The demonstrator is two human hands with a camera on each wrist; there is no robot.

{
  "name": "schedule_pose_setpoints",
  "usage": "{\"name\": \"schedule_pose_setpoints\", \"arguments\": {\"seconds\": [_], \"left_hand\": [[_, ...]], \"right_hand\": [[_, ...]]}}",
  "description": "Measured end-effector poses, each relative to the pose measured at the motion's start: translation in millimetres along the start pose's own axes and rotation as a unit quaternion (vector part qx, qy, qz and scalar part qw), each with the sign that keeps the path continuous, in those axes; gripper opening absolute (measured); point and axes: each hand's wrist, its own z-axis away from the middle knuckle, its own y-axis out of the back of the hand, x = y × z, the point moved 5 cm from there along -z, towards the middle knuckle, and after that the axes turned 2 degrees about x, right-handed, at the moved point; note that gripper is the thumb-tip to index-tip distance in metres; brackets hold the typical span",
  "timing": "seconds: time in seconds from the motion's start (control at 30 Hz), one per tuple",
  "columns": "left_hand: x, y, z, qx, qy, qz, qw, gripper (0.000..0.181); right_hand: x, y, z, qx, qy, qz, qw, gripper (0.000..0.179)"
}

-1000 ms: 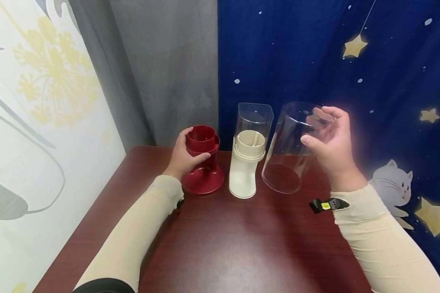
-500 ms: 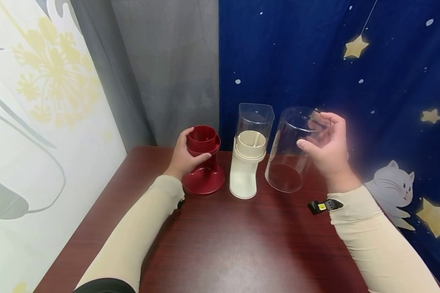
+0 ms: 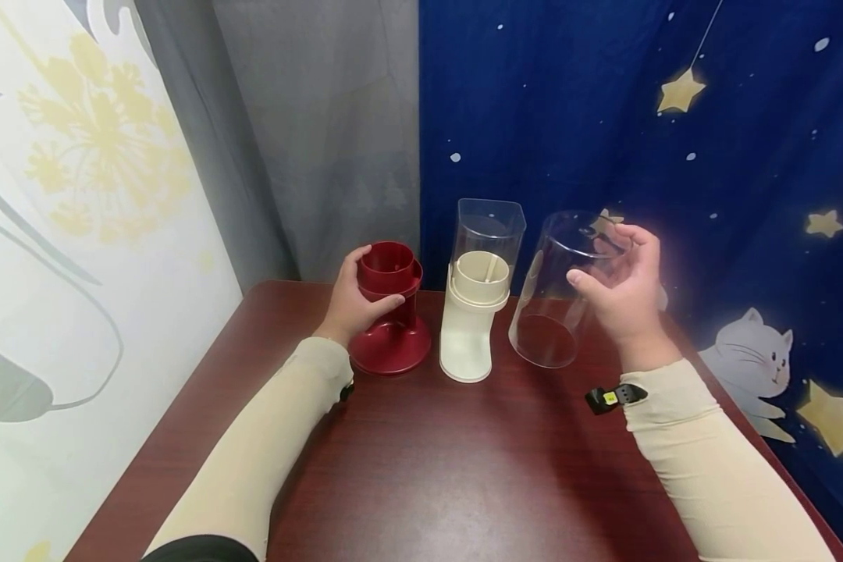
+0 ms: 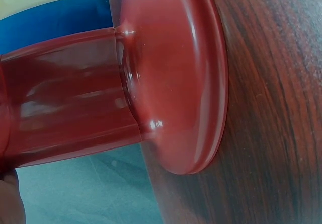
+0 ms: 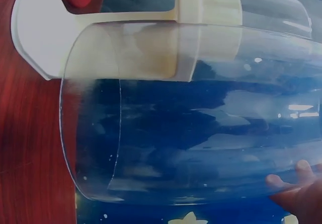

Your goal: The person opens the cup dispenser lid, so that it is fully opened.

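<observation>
In the head view my left hand point(image 3: 351, 303) grips the upper collar of a red plastic stand point(image 3: 393, 349), thumb at the front. The stand has a round cup on top and a wide round base on the table; the left wrist view shows its column and base point(image 4: 173, 83) close up. My right hand point(image 3: 628, 304) holds a clear plastic cylinder point(image 3: 544, 336) near its upper end, thumb on the near side and fingers at the far rim. The cylinder leans a little, top to the right. In the right wrist view its lower rim overlaps a cream stand point(image 5: 40, 27).
Between the hands stands the cream stand, with a round collar point(image 3: 479, 290) on top and a clear squared container point(image 3: 492, 218) rising behind it. The dark red wooden table point(image 3: 421, 468) ends at a grey curtain point(image 3: 323, 140) and a blue star-print curtain point(image 3: 576, 101).
My right hand has moved slightly down and to the left, and the cylinder's top has come lower with it. The left hand and the red stand have not moved.
</observation>
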Motion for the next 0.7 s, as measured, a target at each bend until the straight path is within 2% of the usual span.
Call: {"name": "schedule_pose_setpoints", "arguments": {"seconds": [0.37,0.7], "left_hand": [[0.8,1.2,0.4,0.001,-0.003,-0.004,1.0,0.102],[1.1,1.5,1.0,0.0,-0.005,0.0,1.0,0.102]], "right_hand": [[17.3,4.3,4.8,0.013,-0.033,0.075,0.9965,0.078],[40.0,10.2,10.8,0.024,-0.012,0.095,0.9951,0.076]]}}
